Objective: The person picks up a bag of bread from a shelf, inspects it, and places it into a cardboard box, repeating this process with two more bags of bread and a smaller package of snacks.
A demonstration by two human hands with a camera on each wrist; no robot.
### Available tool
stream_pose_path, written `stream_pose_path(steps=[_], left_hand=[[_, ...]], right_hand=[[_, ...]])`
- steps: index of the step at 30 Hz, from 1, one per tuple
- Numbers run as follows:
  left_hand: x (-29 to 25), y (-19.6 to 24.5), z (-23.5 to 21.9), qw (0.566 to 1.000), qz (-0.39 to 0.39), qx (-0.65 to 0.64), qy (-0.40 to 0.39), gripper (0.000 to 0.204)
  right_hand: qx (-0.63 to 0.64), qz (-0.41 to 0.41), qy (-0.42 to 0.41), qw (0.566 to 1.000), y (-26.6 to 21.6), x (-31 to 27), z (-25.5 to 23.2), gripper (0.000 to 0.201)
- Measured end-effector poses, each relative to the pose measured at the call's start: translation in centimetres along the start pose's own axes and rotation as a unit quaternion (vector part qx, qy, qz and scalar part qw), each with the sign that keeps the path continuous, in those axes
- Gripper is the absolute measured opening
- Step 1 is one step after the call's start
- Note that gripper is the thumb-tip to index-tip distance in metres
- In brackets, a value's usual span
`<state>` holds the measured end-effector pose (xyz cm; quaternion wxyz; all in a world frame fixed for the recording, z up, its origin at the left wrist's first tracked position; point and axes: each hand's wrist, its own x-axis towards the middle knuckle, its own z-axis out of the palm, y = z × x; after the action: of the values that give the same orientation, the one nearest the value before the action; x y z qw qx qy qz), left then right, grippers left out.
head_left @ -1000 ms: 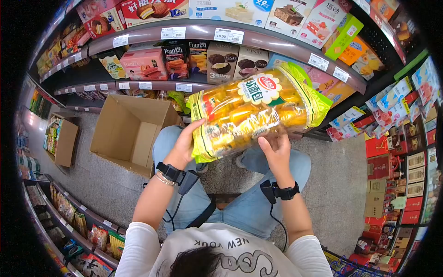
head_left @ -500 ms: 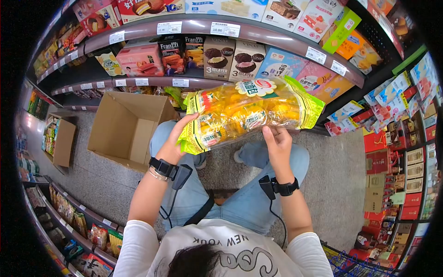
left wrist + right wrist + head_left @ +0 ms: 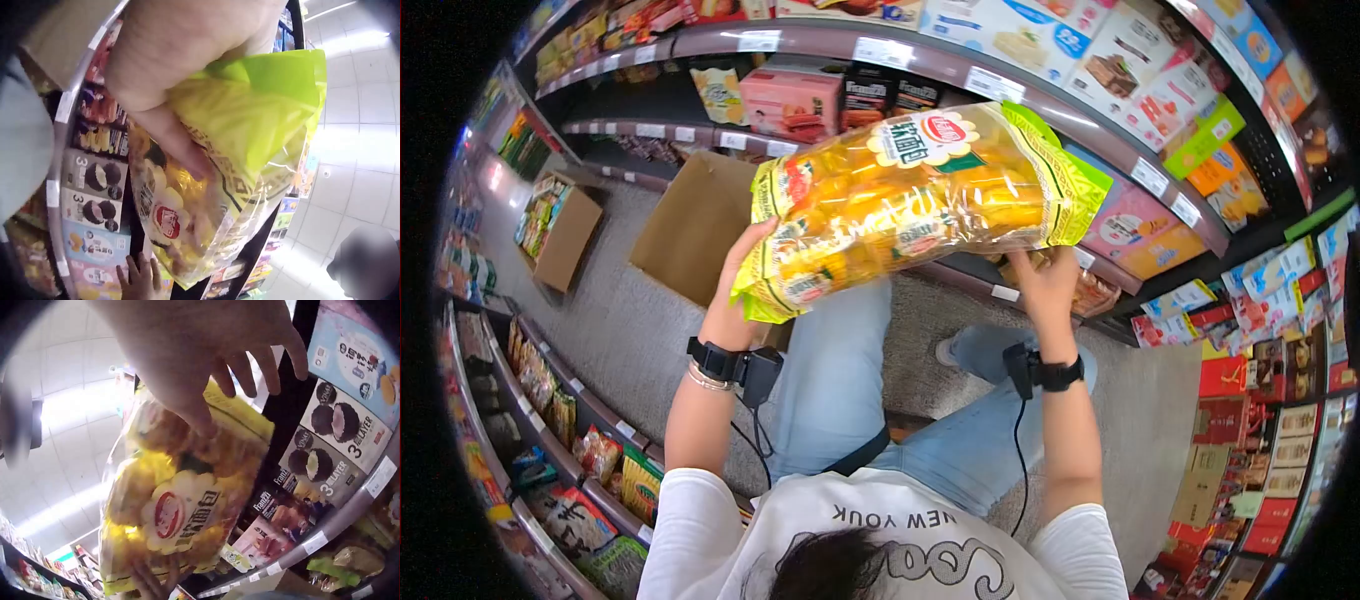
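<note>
Snack bag (image 3: 920, 215) held up in front of shelves (image 3: 1040, 95), left hand (image 3: 735, 300) at its left end, right hand (image 3: 1045, 285) under its right end, cardboard box (image 3: 695, 225) on floor behind left hand, second shelf row (image 3: 550, 420) at far left.

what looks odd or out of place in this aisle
An open cardboard box sits on the floor in the aisle, and a second box of goods stands further along. The yellow bag held by both hands looks intact; nothing spilled.

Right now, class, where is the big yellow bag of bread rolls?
In the head view the yellow bag is held up mid-frame between the left hand and right hand, before the snack shelves.
</note>
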<state>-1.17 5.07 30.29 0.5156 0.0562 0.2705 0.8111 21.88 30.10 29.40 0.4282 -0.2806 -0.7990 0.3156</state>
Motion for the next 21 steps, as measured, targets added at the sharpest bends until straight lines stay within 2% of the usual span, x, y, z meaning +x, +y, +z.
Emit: stream_pose_path(steps=[1,4,6,7,8,11,12,14,15,16,17,19,20,21], left_hand=[[-0.9,1.0,-0.4,1.0,0.011,-0.008,-0.002,0.041],[-2.3,3.3,-3.1,0.999,0.049,-0.003,0.023,0.04],[-3.1,4.5,-4.9,0.998,0.059,-0.007,0.034,0.037],[-3.5,4.6,-6.4,0.985,0.13,0.107,0.042,0.037],[-4.0,4.5,-7.9,0.954,0.197,0.22,0.048,0.036],[-5.0,4.8,-10.8,0.869,0.272,0.41,0.055,0.037],[-4.8,5.3,-13.2,0.809,0.267,0.519,0.064,0.038],[-4.3,6.4,-16.8,0.655,0.243,0.711,0.08,0.04],[-4.3,6.7,-17.0,0.862,0.213,0.457,0.06,0.041],[-4.3,6.9,-17.2,0.974,0.164,0.152,0.034,0.043],[-4.3,7.0,-17.3,0.98,0.1,-0.17,0.002,0.045],[-4.7,6.7,-17.4,0.978,0.074,-0.179,0.078,0.053],[-5.0,6.4,-17.5,0.974,0.061,-0.184,0.115,0.057],[-5.4,6.2,-17.7,0.969,0.047,-0.188,0.152,0.062]], right_hand=[[0.055,0.025,-0.002,0.998,0.2,1.0,0.9,0.042],[-0.055,-0.158,-0.075,0.983,-1.9,4.5,2.8,0.052],[0.02,-0.224,-0.106,0.969,-4.3,6.0,5.1,0.056],[0.058,-0.254,-0.119,0.958,-5.1,6.6,6.3,0.058],[0.087,-0.249,-0.182,0.947,-5.1,7.1,7.6,0.055],[0.128,-0.289,-0.239,0.918,-6.2,7.3,10.6,0.049],[0.134,-0.346,-0.227,0.901,-7.5,7.3,11.6,0.042],[0.095,-0.352,-0.244,0.899,-7.4,7.2,13.7,0.044],[0.076,-0.354,-0.253,0.897,-7.7,7.1,14.8,0.045],[0.121,-0.323,-0.248,0.905,-8.4,6.5,15.7,0.043],[0.1,-0.306,-0.258,0.911,-8.6,6.1,16.6,0.043],[0.058,-0.27,-0.278,0.92,-8.8,5.5,18.2,0.043],[0.081,-0.259,-0.293,0.917,-9.1,5.3,19.0,0.043],[0.058,-0.279,-0.306,0.908,-9.1,5.2,20.0,0.043]])
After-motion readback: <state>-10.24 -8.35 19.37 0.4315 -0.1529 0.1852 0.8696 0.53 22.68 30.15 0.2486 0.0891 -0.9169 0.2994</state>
